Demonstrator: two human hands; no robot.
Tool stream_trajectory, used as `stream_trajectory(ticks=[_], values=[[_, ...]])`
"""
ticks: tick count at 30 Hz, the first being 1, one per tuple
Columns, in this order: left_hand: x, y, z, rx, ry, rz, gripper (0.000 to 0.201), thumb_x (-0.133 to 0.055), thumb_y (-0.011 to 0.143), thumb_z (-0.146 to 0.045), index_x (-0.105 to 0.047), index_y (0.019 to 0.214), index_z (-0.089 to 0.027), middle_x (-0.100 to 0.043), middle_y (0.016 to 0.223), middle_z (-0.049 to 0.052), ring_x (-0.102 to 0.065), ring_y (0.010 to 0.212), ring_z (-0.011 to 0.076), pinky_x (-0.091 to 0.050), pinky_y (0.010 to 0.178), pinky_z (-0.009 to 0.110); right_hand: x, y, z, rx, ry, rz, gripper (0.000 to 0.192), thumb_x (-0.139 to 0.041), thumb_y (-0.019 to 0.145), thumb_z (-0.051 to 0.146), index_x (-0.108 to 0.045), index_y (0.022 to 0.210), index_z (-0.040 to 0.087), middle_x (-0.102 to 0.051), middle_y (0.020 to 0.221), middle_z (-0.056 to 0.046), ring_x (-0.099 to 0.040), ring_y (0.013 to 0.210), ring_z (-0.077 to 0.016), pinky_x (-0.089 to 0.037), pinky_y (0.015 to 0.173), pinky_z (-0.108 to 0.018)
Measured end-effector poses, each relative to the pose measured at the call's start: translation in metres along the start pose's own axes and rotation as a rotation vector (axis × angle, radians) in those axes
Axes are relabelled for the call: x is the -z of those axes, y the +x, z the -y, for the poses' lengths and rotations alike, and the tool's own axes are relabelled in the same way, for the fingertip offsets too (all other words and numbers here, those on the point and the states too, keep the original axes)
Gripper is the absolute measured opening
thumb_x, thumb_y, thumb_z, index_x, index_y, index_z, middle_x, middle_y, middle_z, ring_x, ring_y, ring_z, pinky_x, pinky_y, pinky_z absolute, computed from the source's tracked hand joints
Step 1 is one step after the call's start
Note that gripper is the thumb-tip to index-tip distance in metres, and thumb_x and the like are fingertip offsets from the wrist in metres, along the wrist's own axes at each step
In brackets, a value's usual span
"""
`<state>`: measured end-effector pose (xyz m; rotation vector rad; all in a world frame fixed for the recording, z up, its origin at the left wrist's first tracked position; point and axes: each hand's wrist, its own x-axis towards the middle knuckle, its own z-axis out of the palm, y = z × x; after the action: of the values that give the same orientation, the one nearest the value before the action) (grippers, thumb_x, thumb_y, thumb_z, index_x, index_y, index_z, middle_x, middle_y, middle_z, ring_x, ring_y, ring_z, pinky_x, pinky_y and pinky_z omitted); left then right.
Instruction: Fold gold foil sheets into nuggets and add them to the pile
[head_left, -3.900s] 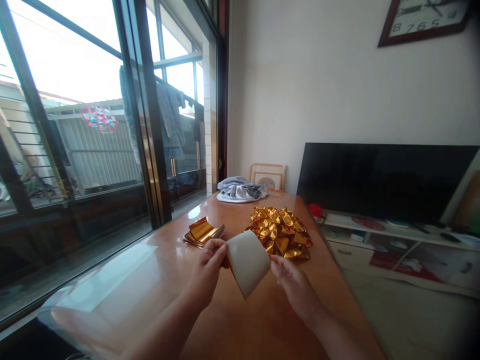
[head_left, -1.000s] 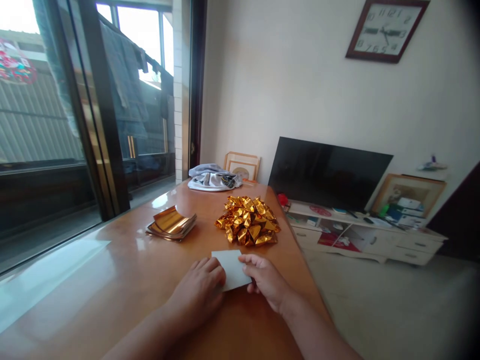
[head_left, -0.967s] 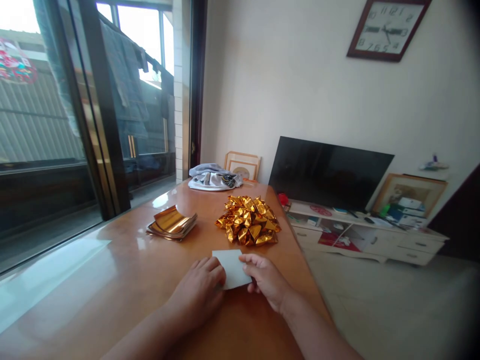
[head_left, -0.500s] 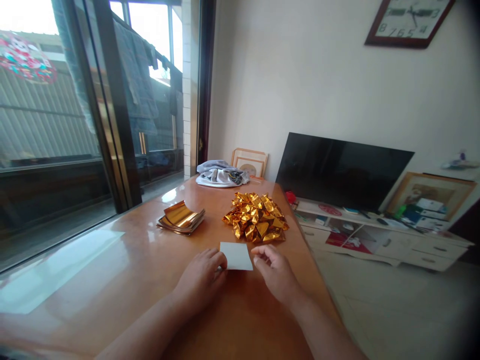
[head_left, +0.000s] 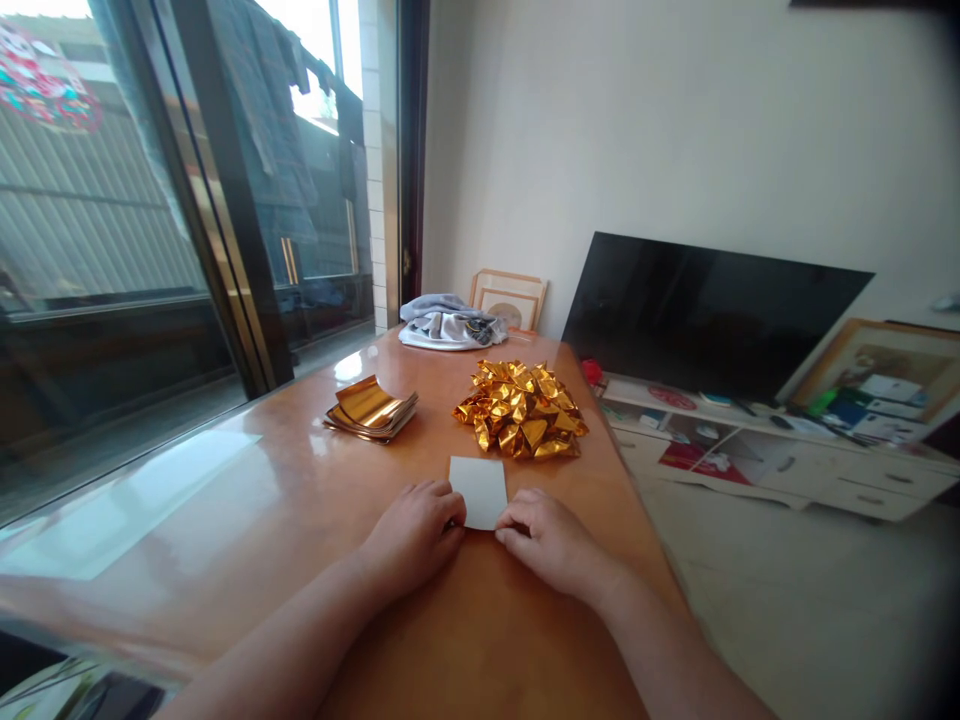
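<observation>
Bare glossy wooden worktop (head_left: 225, 520) lies open left of the hands. Ahead, a heap of crumpled gold foil pieces (head_left: 523, 409) and a stack of flat gold foil sheets (head_left: 371, 408) block, with a clear lane between them.

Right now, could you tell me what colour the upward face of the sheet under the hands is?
White, plain; the sheet shows best in the head view.

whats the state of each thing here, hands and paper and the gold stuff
white paper: lying flat on the table, near edge pressed by both hands
left hand: fingertips on the paper's near left corner
right hand: fingertips on its near right corner
gold sheets: stacked, curled
gold pieces: folded, heaped
</observation>
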<state>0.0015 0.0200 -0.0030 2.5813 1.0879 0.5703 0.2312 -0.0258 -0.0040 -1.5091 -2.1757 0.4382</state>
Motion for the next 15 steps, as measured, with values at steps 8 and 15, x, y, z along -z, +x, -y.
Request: stream_trajectory(ticks=[8, 15], values=[[0.005, -0.002, 0.004, 0.039, -0.038, 0.027, 0.015, -0.055, 0.087, -0.022, -0.068, 0.080, -0.024, -0.067, 0.086, 0.001, -0.062, 0.085, 0.0195, -0.039, 0.077, 0.029, -0.004, 0.001, -0.004, -0.077, 0.061, -0.016, 0.018, -0.060, 0.092, 0.024, -0.072, 0.079, 0.019, -0.064, 0.082, -0.002, -0.058, 0.080, -0.0162, -0.039, 0.070, -0.025], [-0.002, 0.001, 0.009, 0.124, -0.049, -0.006, 0.016, -0.052, 0.088, -0.024, -0.064, 0.078, -0.022, -0.069, 0.082, 0.001, -0.062, 0.078, 0.0182, -0.038, 0.070, 0.027, -0.011, 0.005, -0.007, -0.169, 0.047, -0.093, 0.017, -0.063, 0.088, 0.026, -0.066, 0.073, 0.019, -0.065, 0.078, -0.001, -0.056, 0.075, -0.0153, -0.036, 0.066, -0.025]])
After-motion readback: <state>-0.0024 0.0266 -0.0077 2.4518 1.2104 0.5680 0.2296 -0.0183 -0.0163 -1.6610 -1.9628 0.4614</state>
